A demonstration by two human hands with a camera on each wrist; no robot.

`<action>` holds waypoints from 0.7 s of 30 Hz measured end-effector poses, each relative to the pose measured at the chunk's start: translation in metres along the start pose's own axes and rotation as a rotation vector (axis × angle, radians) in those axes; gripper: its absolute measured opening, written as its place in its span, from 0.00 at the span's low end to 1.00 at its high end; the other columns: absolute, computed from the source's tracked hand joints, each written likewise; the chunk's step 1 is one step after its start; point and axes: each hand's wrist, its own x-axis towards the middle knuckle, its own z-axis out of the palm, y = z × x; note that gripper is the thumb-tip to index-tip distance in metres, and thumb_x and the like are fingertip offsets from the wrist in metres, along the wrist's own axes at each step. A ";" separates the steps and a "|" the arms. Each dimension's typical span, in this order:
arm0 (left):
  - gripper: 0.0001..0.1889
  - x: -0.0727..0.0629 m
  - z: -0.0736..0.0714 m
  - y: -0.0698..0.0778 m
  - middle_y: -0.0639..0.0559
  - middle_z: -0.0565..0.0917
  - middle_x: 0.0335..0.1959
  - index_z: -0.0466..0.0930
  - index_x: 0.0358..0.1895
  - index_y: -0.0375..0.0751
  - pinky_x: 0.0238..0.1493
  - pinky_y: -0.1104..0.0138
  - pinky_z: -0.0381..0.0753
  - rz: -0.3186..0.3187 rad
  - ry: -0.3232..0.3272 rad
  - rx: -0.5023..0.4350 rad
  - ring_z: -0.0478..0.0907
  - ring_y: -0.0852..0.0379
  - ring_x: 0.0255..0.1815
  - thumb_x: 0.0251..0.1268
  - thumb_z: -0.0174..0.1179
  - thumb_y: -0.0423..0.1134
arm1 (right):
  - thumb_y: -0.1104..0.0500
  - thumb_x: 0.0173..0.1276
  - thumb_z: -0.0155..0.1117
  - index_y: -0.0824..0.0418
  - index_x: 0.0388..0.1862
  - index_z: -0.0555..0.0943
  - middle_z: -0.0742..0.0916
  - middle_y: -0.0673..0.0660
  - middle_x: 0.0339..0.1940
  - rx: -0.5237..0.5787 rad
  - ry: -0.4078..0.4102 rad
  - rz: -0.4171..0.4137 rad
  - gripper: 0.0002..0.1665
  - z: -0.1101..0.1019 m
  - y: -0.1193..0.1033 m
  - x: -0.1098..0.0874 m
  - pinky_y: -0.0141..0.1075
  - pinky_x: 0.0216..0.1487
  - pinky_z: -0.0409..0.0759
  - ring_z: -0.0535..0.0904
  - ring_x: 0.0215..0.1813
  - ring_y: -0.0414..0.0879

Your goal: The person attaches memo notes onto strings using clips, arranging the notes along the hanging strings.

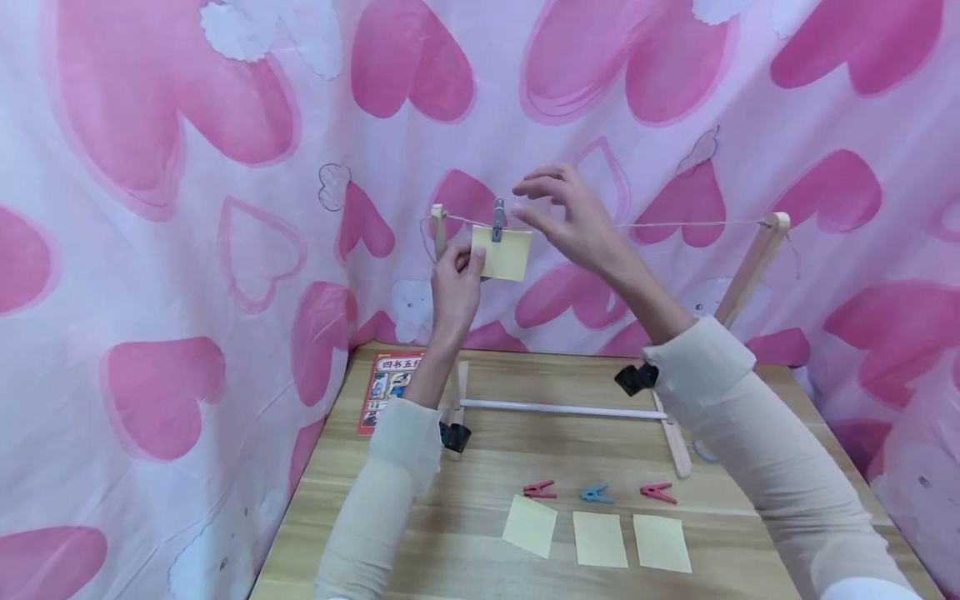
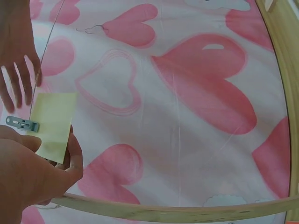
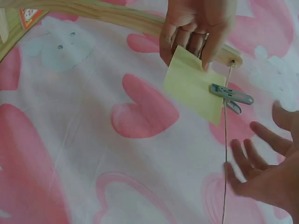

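Clipped note point(image 1: 510, 260) before curtain point(image 1: 495, 125); forearm point(image 1: 432, 379) overlaps booklet point(image 1: 381, 387).

Long cream sleeves point(image 1: 780, 454), wrinkled; loose, wide cuffs point(image 1: 705, 362); small black camera point(image 1: 455, 437) beside each

Your head camera looks forward and down across the table point(image 1: 570, 454) to the curtain point(image 1: 187, 279). Your wrist cameras point(image 1: 637, 378), closer and turned sideways in opposite senses, both face that curtain, sharing the note point(image 2: 53, 122), the clip point(image 2: 22, 123), your left hand point(image 1: 455, 287) and right hand point(image 1: 576, 215).
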 end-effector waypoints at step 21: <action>0.27 -0.027 -0.032 -0.028 0.39 0.83 0.71 0.63 0.84 0.35 0.71 0.56 0.85 -0.022 -0.148 0.040 0.86 0.44 0.67 0.92 0.51 0.41 | 0.51 0.90 0.57 0.67 0.68 0.84 0.86 0.63 0.68 -0.175 -0.089 -0.334 0.24 0.014 0.042 -0.162 0.51 0.64 0.85 0.82 0.70 0.60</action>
